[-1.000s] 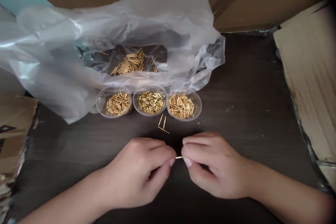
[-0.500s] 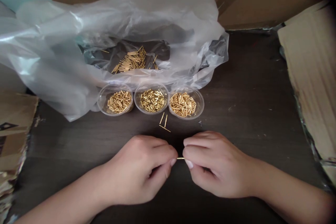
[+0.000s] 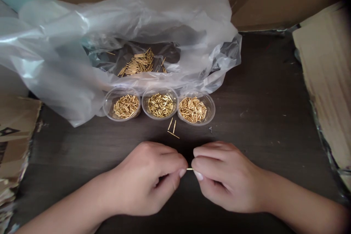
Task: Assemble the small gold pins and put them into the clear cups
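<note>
Between my hands, low in the middle of the head view, lies a thin gold pin (image 3: 189, 169). My left hand (image 3: 155, 177) pinches one end of it between thumb and curled fingers. The other end is in the pinch of my right hand (image 3: 227, 177); only a short middle stretch of the pin shows. Three loose gold pins (image 3: 174, 127) rest on the dark table just beyond my fingertips. Behind them stand three clear round cups in a row, left (image 3: 107, 106), middle (image 3: 145, 106) and right (image 3: 211, 111), each holding many small gold pieces.
A crumpled clear plastic bag (image 3: 189, 7) lies behind the cups, with a heap of long gold pins (image 3: 139, 62) inside. Cardboard (image 3: 326, 80) borders the dark table (image 3: 260, 117) at the right, and more cardboard (image 3: 22, 124) stands at the left. A small dark scrap (image 3: 210, 129) lies near the right cup.
Both hands and the pin sit slightly lower, and the gap between my fingertips is a little narrower. The whole view has shifted slightly.
</note>
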Demonstrator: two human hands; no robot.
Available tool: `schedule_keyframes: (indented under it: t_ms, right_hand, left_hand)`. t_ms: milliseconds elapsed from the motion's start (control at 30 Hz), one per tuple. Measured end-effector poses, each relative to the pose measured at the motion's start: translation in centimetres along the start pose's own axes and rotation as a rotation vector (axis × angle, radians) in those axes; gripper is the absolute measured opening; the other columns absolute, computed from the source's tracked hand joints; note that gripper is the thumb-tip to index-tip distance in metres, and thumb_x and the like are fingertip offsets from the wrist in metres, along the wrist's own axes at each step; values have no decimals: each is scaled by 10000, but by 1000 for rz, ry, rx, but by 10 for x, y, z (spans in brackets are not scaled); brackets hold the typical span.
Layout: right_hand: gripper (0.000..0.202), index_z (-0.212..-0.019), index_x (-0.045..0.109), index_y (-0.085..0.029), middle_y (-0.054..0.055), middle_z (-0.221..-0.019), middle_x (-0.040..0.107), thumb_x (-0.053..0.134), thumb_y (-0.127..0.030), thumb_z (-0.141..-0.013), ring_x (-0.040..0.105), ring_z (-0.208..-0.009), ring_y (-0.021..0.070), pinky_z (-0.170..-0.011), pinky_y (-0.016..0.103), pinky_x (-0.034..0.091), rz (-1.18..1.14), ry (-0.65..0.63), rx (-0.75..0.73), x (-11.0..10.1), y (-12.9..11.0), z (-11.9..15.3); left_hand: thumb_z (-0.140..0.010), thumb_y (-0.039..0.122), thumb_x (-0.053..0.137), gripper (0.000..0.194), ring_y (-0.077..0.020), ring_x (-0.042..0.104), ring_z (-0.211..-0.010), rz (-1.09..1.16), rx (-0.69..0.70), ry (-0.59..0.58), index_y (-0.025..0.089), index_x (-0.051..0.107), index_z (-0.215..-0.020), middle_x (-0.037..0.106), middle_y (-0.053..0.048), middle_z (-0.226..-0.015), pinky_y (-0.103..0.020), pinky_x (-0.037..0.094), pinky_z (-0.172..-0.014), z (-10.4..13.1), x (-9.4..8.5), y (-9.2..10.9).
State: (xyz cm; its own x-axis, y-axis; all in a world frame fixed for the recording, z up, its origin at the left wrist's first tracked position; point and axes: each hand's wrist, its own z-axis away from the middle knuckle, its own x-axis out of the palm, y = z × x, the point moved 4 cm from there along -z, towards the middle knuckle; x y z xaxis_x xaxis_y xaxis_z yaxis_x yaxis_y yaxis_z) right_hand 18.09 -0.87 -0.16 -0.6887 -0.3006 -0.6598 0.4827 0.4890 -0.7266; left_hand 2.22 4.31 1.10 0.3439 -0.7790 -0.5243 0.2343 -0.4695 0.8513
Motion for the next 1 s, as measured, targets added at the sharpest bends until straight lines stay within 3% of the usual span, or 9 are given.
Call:
schedule_keyframes:
  t_ms: [367, 633, 767, 1000]
  right_hand:
    - [190, -730, 413, -187, -44, -677, 341, 430, -42, -852, 325, -604, 101, -565, 278, 272, -30, 10, 11, -1, 0, -5]
    - [115, -911, 595, -157, -5, -723, 507, 487, -124, -933, 439, -610, 116, -583, 281, 364, 25, 195, -30, -3, -2, -3]
    - [114, -907, 616, -168, 5, -734, 551, 522, -116, -946, 472, -624, 124, -610, 292, 394, 116, 280, -94, -2, -4, -2]
    - [180, -847, 622, -172, -1, -706, 540, 499, -125, -970, 468, -601, 120, -581, 295, 376, 106, 281, -68, 1, -5, -8]
  left_hand:
    - [-935, 79, 481, 165, -125, 499, -644, 11, -4, 20, 167, 532, -805, 559, 13, -726, -280, 383, -607, 2, 3, -2]
    - [-928, 115, 527, 112, -104, 498, -599, 77, -19, 120, 164, 581, -842, 562, 23, -691, -241, 385, -569, 3, -2, 0]
    - [-913, 117, 556, 87, -94, 503, -588, 130, -38, 172, 161, 591, -847, 567, 20, -688, -221, 383, -555, 5, -4, -1]
    - [-914, 113, 558, 99, -93, 514, -598, 122, -27, 230, 154, 602, -836, 595, 7, -702, -212, 392, -564, 6, -4, -4]
